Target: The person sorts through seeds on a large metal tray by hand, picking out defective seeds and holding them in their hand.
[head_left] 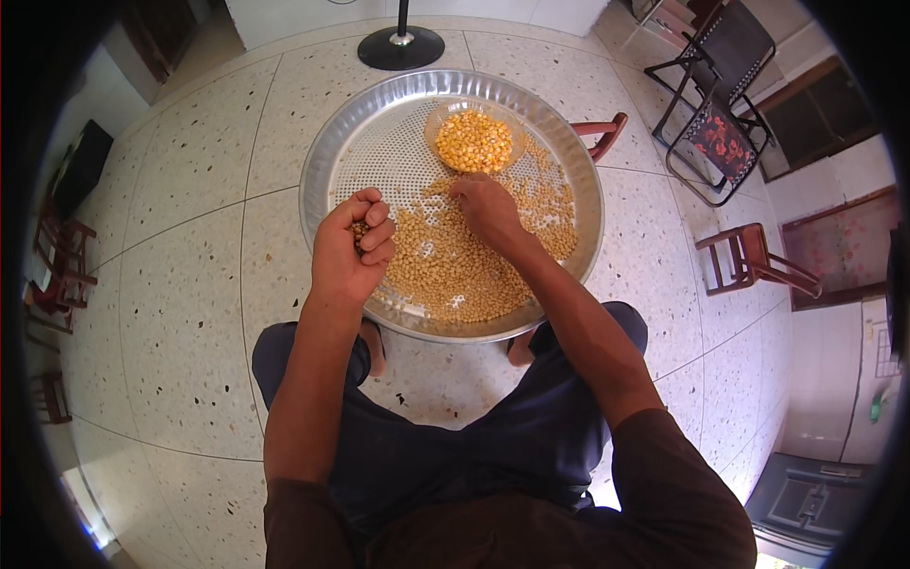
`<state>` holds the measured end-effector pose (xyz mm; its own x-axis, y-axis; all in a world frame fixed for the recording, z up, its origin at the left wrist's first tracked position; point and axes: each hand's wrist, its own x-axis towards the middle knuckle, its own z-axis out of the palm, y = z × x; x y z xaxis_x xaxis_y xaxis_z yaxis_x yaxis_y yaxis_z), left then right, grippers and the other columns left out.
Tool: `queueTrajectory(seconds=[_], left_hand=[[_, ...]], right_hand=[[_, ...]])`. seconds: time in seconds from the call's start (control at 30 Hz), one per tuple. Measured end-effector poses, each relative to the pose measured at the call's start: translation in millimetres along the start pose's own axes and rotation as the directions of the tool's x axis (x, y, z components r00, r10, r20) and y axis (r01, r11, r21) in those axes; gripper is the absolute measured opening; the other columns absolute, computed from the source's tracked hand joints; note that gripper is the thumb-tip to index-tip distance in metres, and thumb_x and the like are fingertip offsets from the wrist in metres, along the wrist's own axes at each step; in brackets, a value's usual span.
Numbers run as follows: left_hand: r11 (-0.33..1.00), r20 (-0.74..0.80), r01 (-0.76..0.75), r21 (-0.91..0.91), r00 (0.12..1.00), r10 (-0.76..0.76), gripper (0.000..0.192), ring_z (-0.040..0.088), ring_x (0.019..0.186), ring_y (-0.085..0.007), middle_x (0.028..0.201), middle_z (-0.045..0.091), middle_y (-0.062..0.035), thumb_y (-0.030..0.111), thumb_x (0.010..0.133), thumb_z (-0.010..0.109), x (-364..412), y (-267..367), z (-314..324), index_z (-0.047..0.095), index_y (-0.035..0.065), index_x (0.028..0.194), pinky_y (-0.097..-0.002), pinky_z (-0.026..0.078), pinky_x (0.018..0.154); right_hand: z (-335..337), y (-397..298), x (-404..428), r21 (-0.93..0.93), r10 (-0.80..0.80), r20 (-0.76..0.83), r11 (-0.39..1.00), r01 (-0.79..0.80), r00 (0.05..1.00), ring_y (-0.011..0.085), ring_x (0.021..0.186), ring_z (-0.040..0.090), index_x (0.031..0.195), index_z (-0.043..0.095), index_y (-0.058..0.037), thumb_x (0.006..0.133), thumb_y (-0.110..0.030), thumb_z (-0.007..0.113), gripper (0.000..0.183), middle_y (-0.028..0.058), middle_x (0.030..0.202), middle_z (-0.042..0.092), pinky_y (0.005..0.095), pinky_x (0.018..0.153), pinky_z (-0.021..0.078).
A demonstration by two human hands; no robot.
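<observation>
A large round metal sieve tray (590, 270) with a perforated bottom lies before me. Pale yellow beans (455, 274), which look like soybeans, cover much of its near and right side. Toward the back, a clear bowl (435, 146) stands inside the tray, filled with yellow-orange corn kernels (475, 140). My left hand (348, 245) is curled, palm up, over the tray's left edge, around some small brown beans (360, 233). My right hand (489, 210) reaches down to the pale beans just in front of the bowl. Its fingertips are drawn together, and whatever is between them is hidden.
Part of a red wooden stool (604, 135) shows beyond the tray's right rim. A black round stand base (400, 48) is on the speckled tile floor behind. Farther right are a folding lounge chair (721, 121) and a small wooden chair (753, 259). My knees flank the tray's near side.
</observation>
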<state>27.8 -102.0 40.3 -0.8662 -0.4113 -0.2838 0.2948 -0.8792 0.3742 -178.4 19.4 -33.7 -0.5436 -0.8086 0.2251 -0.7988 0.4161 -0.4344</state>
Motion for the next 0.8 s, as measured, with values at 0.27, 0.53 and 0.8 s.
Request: queueTrajectory(seconds=[0.27, 0.53, 0.8], left_hand=[[1.000, 0.011, 0.002, 0.011, 1.000, -0.002, 0.009, 0.040, 0.049, -0.0084, 0.072, 0.049, -0.0015, 0.004, 0.093, 0.046, -1, 1, 0, 0.054, 0.0060, 0.096, -0.0210, 0.029, 0.037], [1.000, 0.003, -0.001, 0.026, 1.000, 0.001, 0.008, 0.039, 0.050, -0.0068, 0.072, 0.047, 0.0000, 0.006, 0.095, 0.047, -2, 0, 1, 0.053, 0.0051, 0.100, -0.0199, 0.029, 0.036], [1.000, 0.001, -0.003, 0.029, 1.000, 0.003, 0.008, 0.039, 0.049, -0.0068, 0.071, 0.047, -0.0001, 0.006, 0.095, 0.047, -2, 0, 2, 0.053, 0.0050, 0.099, -0.0199, 0.029, 0.036]], right_hand=[[-2, -5, 0, 0.022, 0.049, -0.028, 0.999, -0.048, 0.998, 0.0336, 0.093, 0.063, 0.096, 0.071, -0.0072, 0.086, -0.010, 0.060, 0.015, 0.0150, 0.095, 0.066, 0.0439, 0.083, 0.0507], [-3, -10, -3, 0.009, 0.018, 0.067, 1.000, -0.019, 0.998, 0.0340, 0.095, 0.064, 0.101, 0.072, -0.0085, 0.087, -0.009, 0.058, 0.019, 0.0166, 0.100, 0.065, 0.0437, 0.085, 0.0510], [-12, -6, -2, -0.033, 0.045, 0.001, 0.998, -0.045, 0.999, 0.0358, 0.093, 0.064, 0.103, 0.070, -0.0086, 0.089, -0.009, 0.053, 0.022, 0.0177, 0.102, 0.063, 0.0465, 0.082, 0.0514]])
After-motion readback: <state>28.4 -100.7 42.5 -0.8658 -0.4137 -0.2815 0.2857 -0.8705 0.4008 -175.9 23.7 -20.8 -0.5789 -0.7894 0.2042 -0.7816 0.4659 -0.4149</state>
